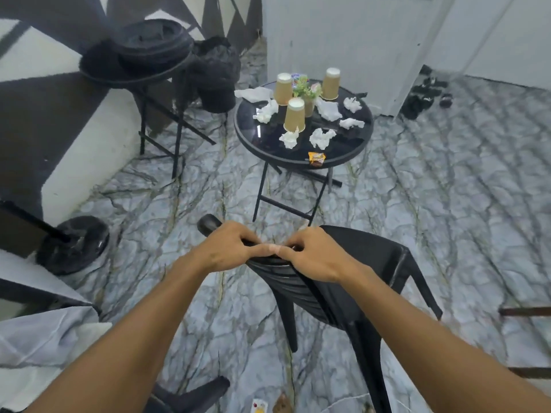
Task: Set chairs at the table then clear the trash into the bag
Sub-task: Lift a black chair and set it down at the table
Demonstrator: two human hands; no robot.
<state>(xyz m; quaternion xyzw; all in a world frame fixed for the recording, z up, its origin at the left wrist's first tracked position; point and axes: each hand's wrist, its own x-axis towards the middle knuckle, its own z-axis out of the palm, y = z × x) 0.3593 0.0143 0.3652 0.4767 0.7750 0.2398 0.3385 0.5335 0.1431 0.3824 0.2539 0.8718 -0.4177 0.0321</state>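
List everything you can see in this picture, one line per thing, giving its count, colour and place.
round table: one, black with a glass top, middle of the room
paper cups: three, tan, upside down on the table
crumpled tissues: about seven, white, scattered on the table
potted plant: one, green, table centre
snack wrapper: one, orange and brown, table's near edge
chair: one, black, tilted, foreground
round seat: one, black, piled with dark cushions, upper left
shoes: dark, count unclear, by the far wall
left hand: grips the chair's edge
right hand: grips the chair's edge
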